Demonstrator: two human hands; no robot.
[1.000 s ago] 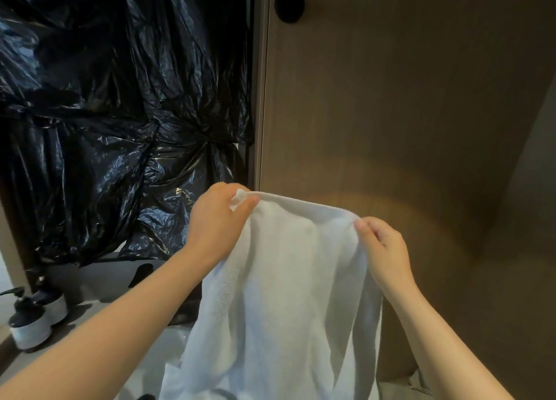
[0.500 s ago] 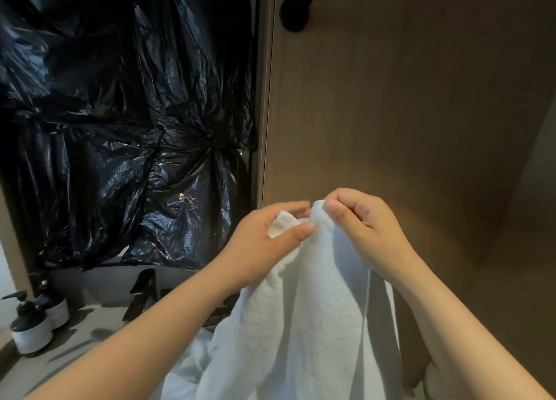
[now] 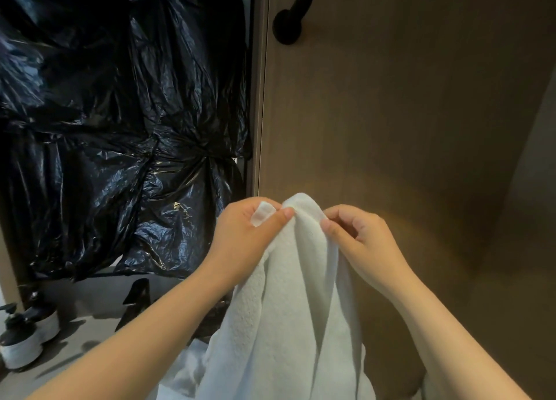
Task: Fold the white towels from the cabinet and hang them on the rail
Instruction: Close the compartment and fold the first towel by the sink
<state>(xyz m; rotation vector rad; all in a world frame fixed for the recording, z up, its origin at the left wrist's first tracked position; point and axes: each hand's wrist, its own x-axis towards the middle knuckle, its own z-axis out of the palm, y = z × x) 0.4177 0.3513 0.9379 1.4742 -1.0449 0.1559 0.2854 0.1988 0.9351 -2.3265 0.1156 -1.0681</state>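
A white towel hangs in long folds in front of me, its top bunched together between my hands. My left hand pinches two corners of the towel between thumb and fingers. My right hand sits just to the right, fingers curled, pinching the towel's top edge. A black rail with a round mount is fixed to the brown wall high above the hands.
Crumpled black plastic sheeting covers the area on the left. Below it, a grey counter carries two black-and-white pump bottles at the far left and a dark angular object. More white cloth lies low behind the towel.
My hands, spread apart along the towel's top edge a second ago, have come together, folding the towel in half lengthwise. The right hand has since slid slightly right of the left.
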